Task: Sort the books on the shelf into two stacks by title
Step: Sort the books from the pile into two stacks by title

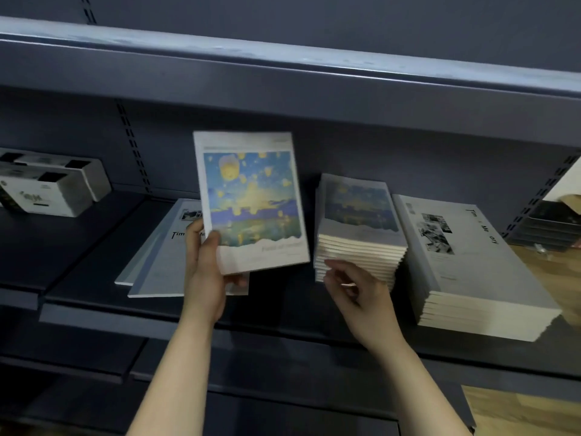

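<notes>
Two stacks stand on the dark shelf (94, 247): the big grey "Time Memory" stack (465, 262) at the 3 o'clock end, and the smaller lantern-picture stack (358, 215) just beside it, at its 9 o'clock. Some loose books (163, 256) lie fanned further toward 9 o'clock. Above them the lantern book (251, 199) is upright; the left hand (204, 272) pinches its lower corner, thumb on the cover. The right hand (358, 294) hovers at the book's 5 o'clock, fingers loosely curled, holding nothing. I think the book should travel toward 3 o'clock, be laid flat on the matching stack, and the free hand should square the edges.
</notes>
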### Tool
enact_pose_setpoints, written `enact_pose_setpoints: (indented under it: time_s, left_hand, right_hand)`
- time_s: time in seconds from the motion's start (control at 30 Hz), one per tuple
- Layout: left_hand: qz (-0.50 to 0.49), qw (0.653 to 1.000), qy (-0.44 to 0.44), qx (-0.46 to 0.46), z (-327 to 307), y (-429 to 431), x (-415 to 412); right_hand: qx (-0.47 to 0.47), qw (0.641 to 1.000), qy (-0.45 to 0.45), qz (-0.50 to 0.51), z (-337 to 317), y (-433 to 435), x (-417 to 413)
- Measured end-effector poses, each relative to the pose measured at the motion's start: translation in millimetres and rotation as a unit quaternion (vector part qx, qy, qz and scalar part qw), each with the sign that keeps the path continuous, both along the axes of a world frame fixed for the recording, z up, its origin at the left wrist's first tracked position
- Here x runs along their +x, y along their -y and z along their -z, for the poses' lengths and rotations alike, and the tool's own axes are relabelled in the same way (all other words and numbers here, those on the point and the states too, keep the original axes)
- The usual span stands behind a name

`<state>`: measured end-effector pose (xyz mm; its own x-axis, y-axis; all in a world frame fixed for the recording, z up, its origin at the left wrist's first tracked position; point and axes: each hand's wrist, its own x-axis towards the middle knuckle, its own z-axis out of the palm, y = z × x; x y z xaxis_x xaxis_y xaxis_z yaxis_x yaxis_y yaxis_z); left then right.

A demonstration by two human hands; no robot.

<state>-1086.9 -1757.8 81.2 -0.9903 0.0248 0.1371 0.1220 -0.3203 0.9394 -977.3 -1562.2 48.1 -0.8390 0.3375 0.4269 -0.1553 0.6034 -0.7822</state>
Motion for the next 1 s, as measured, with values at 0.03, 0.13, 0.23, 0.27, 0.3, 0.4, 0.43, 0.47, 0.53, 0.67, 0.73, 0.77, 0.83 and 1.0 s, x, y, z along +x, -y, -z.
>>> enact_pose_setpoints:
  time_s: [0.03,0.13,0.23,0.27,0.3,0.4,0.43,0.47,0.53,0.67,0.73,0.77,0.83,1.0]
  left_hand:
    - [0.016,1.000,-0.006,0.010,-4,-8,3]
    - [0.067,0.997,-0.025,0.016,-10,-30,14]
    - [0.126,0.991,-0.044,0.021,-9,-52,24]
    - [0.150,0.987,-0.047,0.021,-7,-58,27]
    - [0.172,0.984,-0.050,0.017,-5,-62,27]
    - [0.195,0.979,-0.050,-0.038,6,-71,23]
    - [0.183,0.980,-0.050,-0.064,10,-73,21]
    - [0.165,0.981,-0.053,-0.093,14,-73,20]
    - [0.123,0.979,-0.060,-0.150,23,-74,17]
    - [0.083,0.965,-0.079,-0.236,39,-71,15]
    - [0.074,0.944,-0.116,-0.300,44,-70,13]
    - [0.071,0.933,-0.131,-0.329,46,-70,13]
    - [0.077,0.918,-0.146,-0.361,48,-70,14]
    - [0.105,0.902,-0.147,-0.393,58,-72,14]
  right_hand:
    - [-0.056,0.998,0.006,-0.008,-8,2,2]
    - [-0.198,0.980,-0.005,-0.031,-29,5,6]
    - [-0.255,0.966,-0.033,0.002,-38,-2,7]
    - [-0.271,0.962,-0.040,0.020,-38,-7,7]
    - [-0.288,0.956,-0.047,0.033,-37,-11,9]
    - [-0.317,0.946,-0.058,0.044,-38,-25,16]
    - [-0.323,0.943,-0.057,0.050,-38,-30,18]
    - [-0.328,0.941,-0.058,0.058,-38,-33,20]
    - [-0.338,0.937,-0.057,0.072,-38,-38,21]
    - [-0.364,0.925,-0.060,0.096,-36,-37,22]
    - [-0.364,0.924,-0.068,0.098,-36,-36,23]
    - [-0.359,0.927,-0.067,0.092,-35,-36,23]
    - [-0.332,0.938,-0.055,0.083,-31,-35,23]
    - [-0.148,0.981,-0.010,0.127,-25,-29,26]
